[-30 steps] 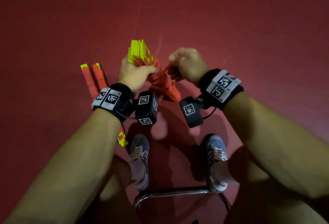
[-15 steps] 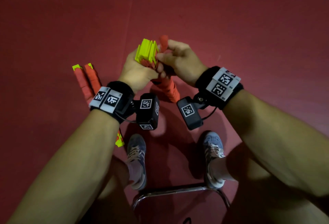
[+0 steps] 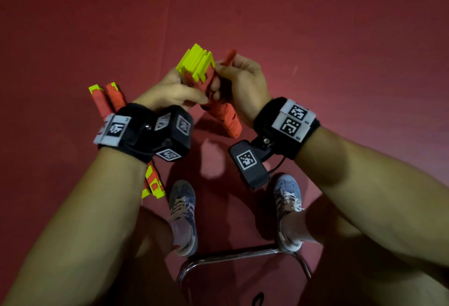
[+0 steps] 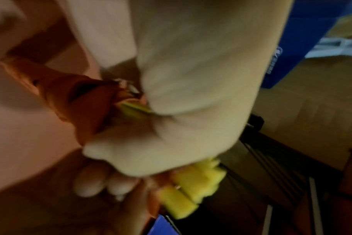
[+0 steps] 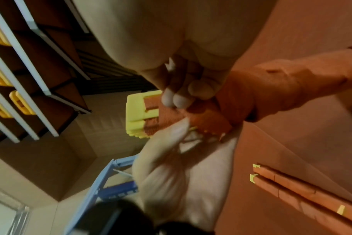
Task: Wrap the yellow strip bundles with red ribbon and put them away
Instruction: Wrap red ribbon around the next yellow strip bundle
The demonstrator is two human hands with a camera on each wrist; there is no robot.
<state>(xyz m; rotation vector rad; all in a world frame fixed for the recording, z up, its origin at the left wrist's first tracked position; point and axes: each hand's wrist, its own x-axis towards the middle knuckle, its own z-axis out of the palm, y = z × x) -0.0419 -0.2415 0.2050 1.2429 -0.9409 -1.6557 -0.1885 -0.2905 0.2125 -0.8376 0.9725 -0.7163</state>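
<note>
I hold a yellow strip bundle (image 3: 197,62) up in front of me, most of its length wound in red ribbon (image 3: 224,118). My left hand (image 3: 170,92) grips the bundle around its middle from the left. My right hand (image 3: 239,79) pinches the loose ribbon end (image 3: 229,56) beside the bare yellow tip. In the right wrist view the ribbon (image 5: 271,89) runs over the bundle (image 5: 139,111) under my fingertips (image 5: 175,98). The left wrist view is blurred and shows the yellow end (image 4: 193,187) past my knuckles.
Two wrapped bundles (image 3: 109,98) lie side by side on the red floor to the left, also visible as wrapped bundles (image 5: 303,192) in the right wrist view. My shoes (image 3: 183,213) and a metal stool frame (image 3: 240,256) are below. Shelving with yellow bins (image 5: 20,101) stands further off.
Both hands lifted and tilted the bundle. My right hand carried the ribbon end from the right side up and over toward the yellow tip, adding a turn.
</note>
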